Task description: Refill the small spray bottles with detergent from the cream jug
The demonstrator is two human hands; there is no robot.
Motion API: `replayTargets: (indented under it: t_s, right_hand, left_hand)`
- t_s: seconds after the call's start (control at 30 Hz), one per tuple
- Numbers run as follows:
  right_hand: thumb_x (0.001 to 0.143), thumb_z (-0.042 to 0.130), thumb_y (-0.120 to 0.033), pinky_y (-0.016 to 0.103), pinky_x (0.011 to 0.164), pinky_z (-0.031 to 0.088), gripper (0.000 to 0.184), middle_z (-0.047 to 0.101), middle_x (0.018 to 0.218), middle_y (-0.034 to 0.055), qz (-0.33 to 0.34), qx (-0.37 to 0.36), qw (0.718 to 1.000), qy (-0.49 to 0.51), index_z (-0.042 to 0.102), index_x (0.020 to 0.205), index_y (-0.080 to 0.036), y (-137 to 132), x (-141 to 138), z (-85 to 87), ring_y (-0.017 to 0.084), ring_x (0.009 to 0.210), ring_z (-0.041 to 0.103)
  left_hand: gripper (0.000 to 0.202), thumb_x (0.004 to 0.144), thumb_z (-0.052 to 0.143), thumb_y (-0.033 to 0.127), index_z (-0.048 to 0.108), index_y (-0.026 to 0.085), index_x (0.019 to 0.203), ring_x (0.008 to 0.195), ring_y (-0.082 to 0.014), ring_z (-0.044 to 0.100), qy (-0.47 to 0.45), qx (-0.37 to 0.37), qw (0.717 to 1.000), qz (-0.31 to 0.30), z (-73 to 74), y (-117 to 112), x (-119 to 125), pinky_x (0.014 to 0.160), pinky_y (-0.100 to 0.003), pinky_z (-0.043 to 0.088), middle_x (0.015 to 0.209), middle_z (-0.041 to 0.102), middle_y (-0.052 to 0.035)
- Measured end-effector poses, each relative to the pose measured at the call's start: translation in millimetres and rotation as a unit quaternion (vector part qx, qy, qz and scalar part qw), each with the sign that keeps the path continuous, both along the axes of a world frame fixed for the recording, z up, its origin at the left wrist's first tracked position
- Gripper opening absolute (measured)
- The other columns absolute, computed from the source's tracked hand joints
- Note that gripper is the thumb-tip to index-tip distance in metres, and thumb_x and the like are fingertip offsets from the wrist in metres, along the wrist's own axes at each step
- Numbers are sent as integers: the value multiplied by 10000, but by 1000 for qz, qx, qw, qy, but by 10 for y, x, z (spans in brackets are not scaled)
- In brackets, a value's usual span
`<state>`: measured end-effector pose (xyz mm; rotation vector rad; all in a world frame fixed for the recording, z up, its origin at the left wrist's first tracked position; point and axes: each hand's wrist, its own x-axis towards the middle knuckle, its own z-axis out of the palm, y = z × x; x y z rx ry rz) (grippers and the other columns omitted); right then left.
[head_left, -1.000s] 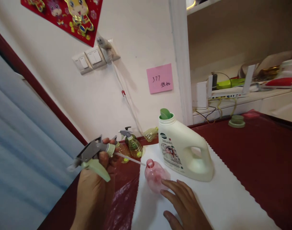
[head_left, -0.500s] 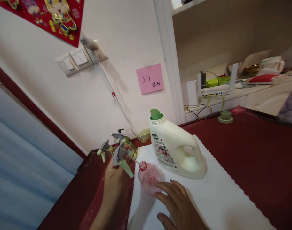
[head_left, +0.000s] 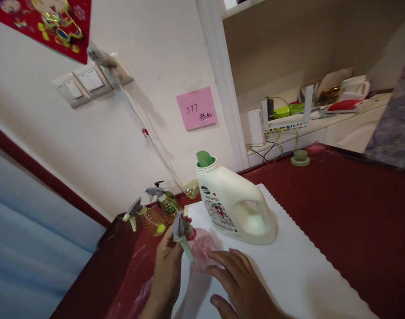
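My left hand (head_left: pixel 169 261) is closed around the grey spray trigger head (head_left: pixel 180 228), whose pale green lever points down. The trigger head sits at the red neck of the small pink clear bottle (head_left: pixel 205 248); whether it is screwed on I cannot tell. My right hand (head_left: pixel 244 283) has its fingers spread, with the fingertips at the bottle's near side. Just behind the bottle stands a large cream detergent jug (head_left: pixel 235 204), uncapped, with a green spout in its mouth. Everything held is above a white sheet (head_left: pixel 289 261).
Two other spray bottles, one yellowish (head_left: pixel 152 219) and one paler (head_left: pixel 169 204), stand left by the wall. A green cap (head_left: pixel 300 158) lies on the dark red tabletop (head_left: pixel 348 199). A white router (head_left: pixel 285 126) with cables occupies the shelf. A pink note (head_left: pixel 196 108) is on the wall.
My left hand has brought the spray trigger head right and down, and its tube has gone into the pink bottle's neck. The right hand keeps its place beside the bottle. The view has shifted slightly.
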<state>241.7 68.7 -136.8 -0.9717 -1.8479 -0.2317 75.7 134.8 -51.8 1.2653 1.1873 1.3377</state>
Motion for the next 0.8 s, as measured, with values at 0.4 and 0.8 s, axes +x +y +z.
replayTargets:
  t_s: [0.4,0.8]
  right_hand:
    - [1056,418,-414,389,858,529,276,776,1139,42,-18,19,1000,17,603,1152,-233,-17,5,117,207,1007,732]
    - [1064,436,-402,310,925,511,273,743,1219,60,-18,6,999,29,562,1221,-218,-28,48,184,177,1083,702]
  left_hand:
    - [427,755,824,401,757,209,1131,1022,-298,685,57,34,997,-28,-161,20,-73,927,-390,525,1057,768,-79]
    - [474,770,781,468,748,199,1159,1107,-296,648,15,27,997,-73,-237,51,-63,979,-372,496,1165,729,-106]
